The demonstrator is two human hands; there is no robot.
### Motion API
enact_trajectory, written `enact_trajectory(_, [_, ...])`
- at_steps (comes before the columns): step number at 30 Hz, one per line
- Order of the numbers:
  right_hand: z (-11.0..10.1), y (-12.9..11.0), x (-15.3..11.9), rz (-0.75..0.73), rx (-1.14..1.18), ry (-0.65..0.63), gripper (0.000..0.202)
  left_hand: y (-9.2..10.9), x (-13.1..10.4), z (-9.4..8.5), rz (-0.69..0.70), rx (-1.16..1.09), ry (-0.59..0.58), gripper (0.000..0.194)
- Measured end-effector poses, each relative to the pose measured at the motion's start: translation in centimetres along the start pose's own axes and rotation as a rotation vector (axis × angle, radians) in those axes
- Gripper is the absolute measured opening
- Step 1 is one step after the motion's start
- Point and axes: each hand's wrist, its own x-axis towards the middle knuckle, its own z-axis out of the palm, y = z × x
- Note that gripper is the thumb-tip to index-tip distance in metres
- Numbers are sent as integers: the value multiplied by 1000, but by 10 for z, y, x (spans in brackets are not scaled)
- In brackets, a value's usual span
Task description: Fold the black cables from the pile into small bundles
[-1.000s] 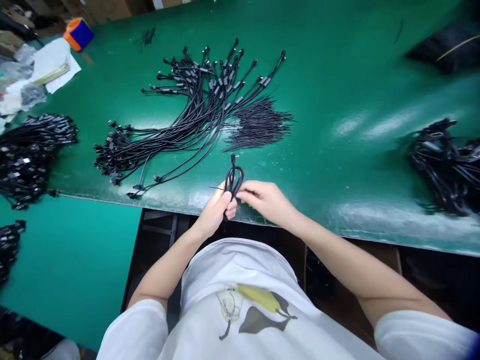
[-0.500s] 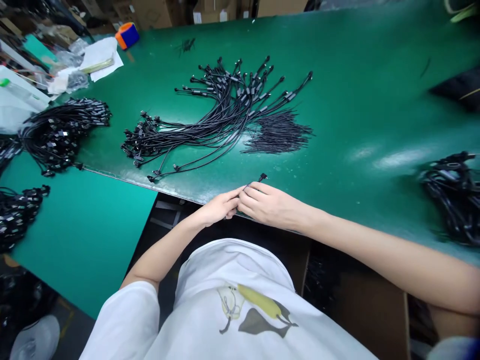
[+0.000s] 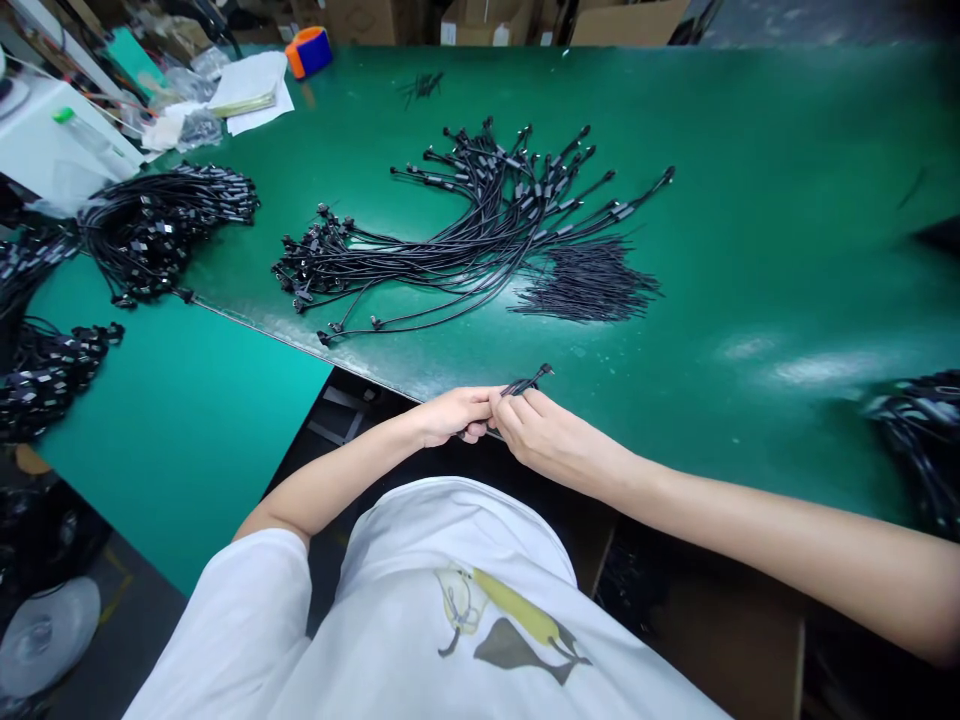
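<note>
At the front edge of the green table (image 3: pixel 750 250), my left hand (image 3: pixel 459 412) and my right hand (image 3: pixel 541 425) meet, both closed on a short black cable (image 3: pixel 525 383). One end of it, with a small plug, sticks out above my right fingers; the rest is mostly hidden in the hands. Just beyond lies a spread of black cables (image 3: pixel 420 255) with plugs at both ends. To its right is a flat heap of thin black ties (image 3: pixel 592 280), perhaps twist ties.
Bundled black cables (image 3: pixel 172 225) lie at the left, with more plugs (image 3: pixel 60 375) on the lower green surface. Another cable bundle (image 3: pixel 922 420) is at the right. An orange and blue tape roll (image 3: pixel 307 53) and papers (image 3: pixel 251 90) sit at the back left.
The view has shifted, so the table's things appear further right. More of the cable shows above my fingers, and my right hand has turned slightly around it.
</note>
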Motion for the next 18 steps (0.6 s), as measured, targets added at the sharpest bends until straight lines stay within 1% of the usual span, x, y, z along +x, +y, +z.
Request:
enact_trajectory(2, [-1,1,2,-42,12,-8,29,-1,1,-1,-22,-15,-11,30])
enact_trajectory(5, [2,5,5,-57,26,11,28,-4,1,-1,-47,-33,-18,28])
enact_trajectory(8, [9,9,5,-107,54,90,28,-4,0,0,-73,-62,-40,24])
enact_trajectory(10, [13,13,3,-144,78,152,28,-3,-2,1,-82,-128,-41,22])
enact_trajectory(13, [14,20,1,-177,84,200,27,-2,-5,3,-95,-278,-13,20])
enact_trajectory(15, [12,24,0,-198,75,218,26,-3,-6,4,-81,-336,11,20])
enact_trajectory(18, [10,23,0,-204,66,205,25,-6,-6,8,-30,-287,58,23])
